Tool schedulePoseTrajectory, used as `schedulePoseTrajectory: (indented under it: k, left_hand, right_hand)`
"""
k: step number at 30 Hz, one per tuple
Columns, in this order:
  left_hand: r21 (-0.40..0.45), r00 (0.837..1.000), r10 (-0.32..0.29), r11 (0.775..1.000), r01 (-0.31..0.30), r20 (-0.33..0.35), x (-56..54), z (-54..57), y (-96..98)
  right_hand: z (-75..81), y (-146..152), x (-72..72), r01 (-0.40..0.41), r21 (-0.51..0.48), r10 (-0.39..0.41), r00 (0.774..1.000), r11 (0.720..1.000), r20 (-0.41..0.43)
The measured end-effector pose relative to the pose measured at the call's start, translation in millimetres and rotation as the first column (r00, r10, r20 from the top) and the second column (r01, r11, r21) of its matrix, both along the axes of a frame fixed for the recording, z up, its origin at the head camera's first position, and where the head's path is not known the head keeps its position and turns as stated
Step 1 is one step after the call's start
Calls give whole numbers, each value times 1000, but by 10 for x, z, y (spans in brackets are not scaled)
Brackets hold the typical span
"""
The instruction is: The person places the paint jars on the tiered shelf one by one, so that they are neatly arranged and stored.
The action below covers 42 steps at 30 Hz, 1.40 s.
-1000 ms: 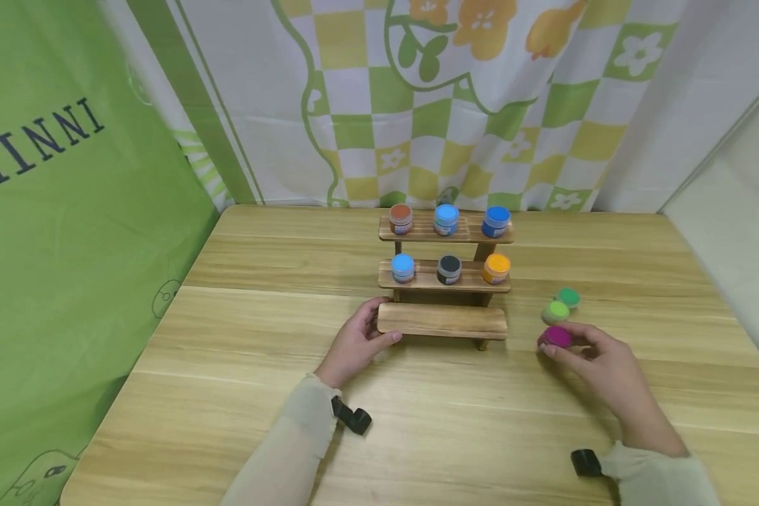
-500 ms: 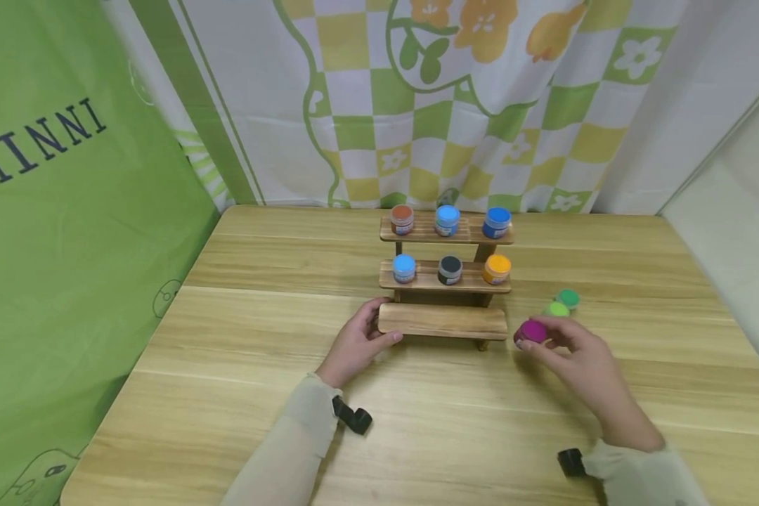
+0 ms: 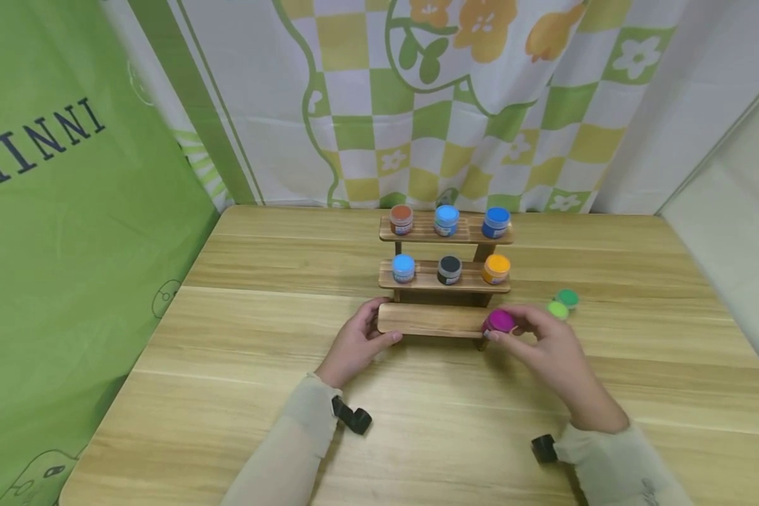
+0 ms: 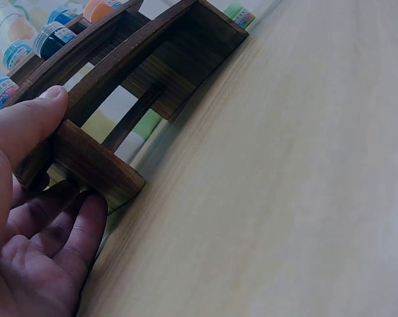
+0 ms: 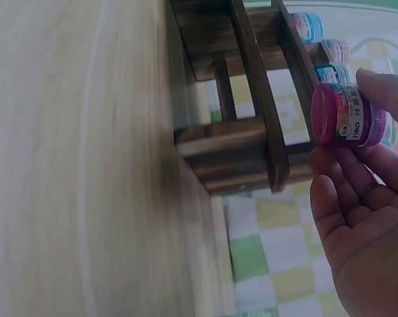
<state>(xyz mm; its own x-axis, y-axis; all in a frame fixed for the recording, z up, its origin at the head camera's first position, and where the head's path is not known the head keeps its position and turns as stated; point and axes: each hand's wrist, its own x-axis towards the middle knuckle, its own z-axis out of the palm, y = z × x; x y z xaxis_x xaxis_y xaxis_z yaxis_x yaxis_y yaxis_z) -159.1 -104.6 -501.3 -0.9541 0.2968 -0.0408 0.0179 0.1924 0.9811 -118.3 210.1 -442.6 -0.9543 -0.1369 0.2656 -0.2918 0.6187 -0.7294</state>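
Observation:
A three-tier wooden stand faces me on the table. My left hand grips the left end of its lowest shelf, thumb on the front edge and fingers behind, as the left wrist view shows. Between thumb and fingers my right hand pinches a magenta paint jar. The jar is over the right end of the bare lowest shelf, close above it. On the middle shelf stand a light blue jar, a black jar and an orange jar.
The top shelf bears a brown jar, a sky blue jar and a darker blue jar. Right of the stand, a green jar and a lime jar sit on the table. A patterned curtain hangs behind.
My right hand has carried the magenta jar leftward, from beside the lime jar to the right end of the lowest shelf. My left hand has kept its hold on the stand.

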Motion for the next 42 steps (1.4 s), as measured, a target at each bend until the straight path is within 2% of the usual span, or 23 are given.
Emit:
schedulePoseTrajectory:
  k: [5,14,23,32,42]
  left_hand:
    - [18,1000,-13,1000,13,0,-4,-4,-5]
    - [36,1000,-18,999,17,6,-13,-14,4]
    - [30,1000,-14,999,14,4,-17,-17,4]
    - [20,1000,-11,1000,11,8,-21,18,10]
    - [41,1000,-24,999,24,4,-17,-12,7]
  right_hand:
    - [-9,-114,-61,-27,-3,27,1000,1000,14]
    - [-18,-314,-127,-77,-18,79,991,997,111]
    - [-44,-515,-196,-117,-36,120,988,992,101]
    - [-30,-667,-247,-100,-20,102,990,995,95]
    - [-32,-840,-281,-101,-17,102,988,995,116]
